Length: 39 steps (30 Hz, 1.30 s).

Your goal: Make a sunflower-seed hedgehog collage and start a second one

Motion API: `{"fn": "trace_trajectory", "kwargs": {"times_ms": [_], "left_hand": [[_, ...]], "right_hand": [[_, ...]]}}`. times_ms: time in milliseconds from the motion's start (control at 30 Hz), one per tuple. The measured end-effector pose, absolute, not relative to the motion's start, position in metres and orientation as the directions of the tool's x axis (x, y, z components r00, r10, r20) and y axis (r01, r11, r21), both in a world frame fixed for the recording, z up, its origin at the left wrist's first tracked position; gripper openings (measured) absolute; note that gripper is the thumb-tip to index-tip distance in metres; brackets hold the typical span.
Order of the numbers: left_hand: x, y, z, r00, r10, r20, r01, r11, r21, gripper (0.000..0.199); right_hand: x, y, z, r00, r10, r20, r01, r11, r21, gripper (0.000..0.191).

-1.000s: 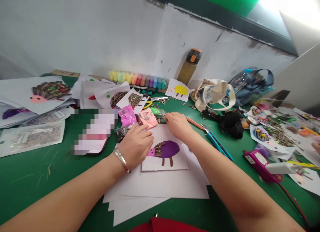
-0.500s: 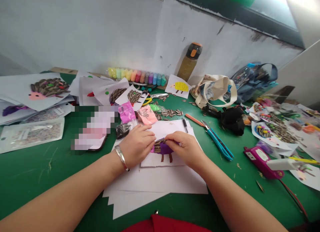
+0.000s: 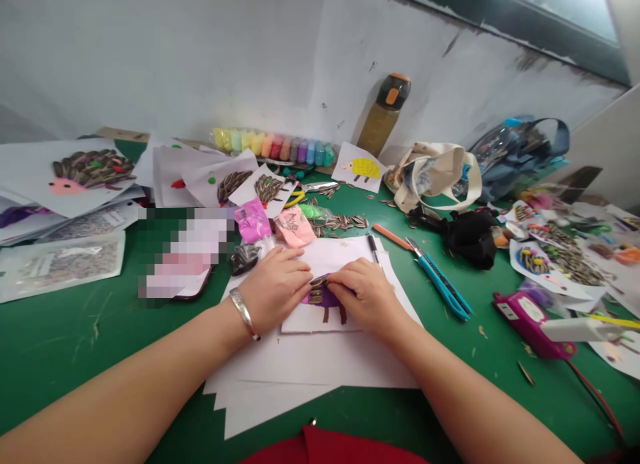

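A purple hedgehog shape (image 3: 334,301) with brown legs lies on a white card (image 3: 300,325) on top of stacked white sheets (image 3: 320,364). Several striped sunflower seeds (image 3: 316,295) sit on its left part. My left hand (image 3: 281,287), with a silver bracelet at the wrist, rests flat on the card's left side, fingers stretched toward the seeds. Over the shape's upper right, my right hand (image 3: 365,294) pinches a seed (image 3: 323,279) between thumb and index finger, close to the seeds on the shape.
Behind the hands lie clay packets (image 3: 254,222), loose seeds (image 3: 345,223) and a pen (image 3: 373,248). A blue cutter (image 3: 440,279) and a magenta glue gun (image 3: 533,324) are on the right. A phone (image 3: 187,257) lies left; a bottle (image 3: 384,114) stands at the wall.
My right hand has shifted slightly left, with its fingertips nearer the seeds on the shape. My left hand has stayed in place. The view has turned slightly.
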<state>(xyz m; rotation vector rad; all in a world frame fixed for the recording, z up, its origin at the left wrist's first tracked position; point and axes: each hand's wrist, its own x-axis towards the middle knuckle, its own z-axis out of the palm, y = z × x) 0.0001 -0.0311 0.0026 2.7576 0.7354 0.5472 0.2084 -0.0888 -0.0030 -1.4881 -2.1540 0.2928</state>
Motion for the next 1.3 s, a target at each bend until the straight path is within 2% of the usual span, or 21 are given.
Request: {"fn": "trace_trajectory", "kwargs": {"times_ms": [633, 1167, 1300], "left_hand": [[0.0013, -0.0317, 0.0007, 0.803, 0.501, 0.322, 0.411, -0.857, 0.31, 0.022], [0.0015, -0.0315, -0.0004, 0.796, 0.5, 0.341, 0.414, -0.861, 0.294, 0.023], [0.0019, -0.0311, 0.0006, 0.805, 0.495, 0.328, 0.408, -0.862, 0.301, 0.023]], "right_hand": [[0.2008, -0.0962, -0.0015, -0.352, 0.88, 0.318, 0.877, 0.429, -0.216, 0.026], [0.2027, -0.0973, -0.0009, -0.428, 0.836, 0.343, 0.866, 0.488, -0.11, 0.026], [0.2034, -0.0975, 0.0046, -0.406, 0.861, 0.307, 0.869, 0.467, -0.161, 0.023]]}}
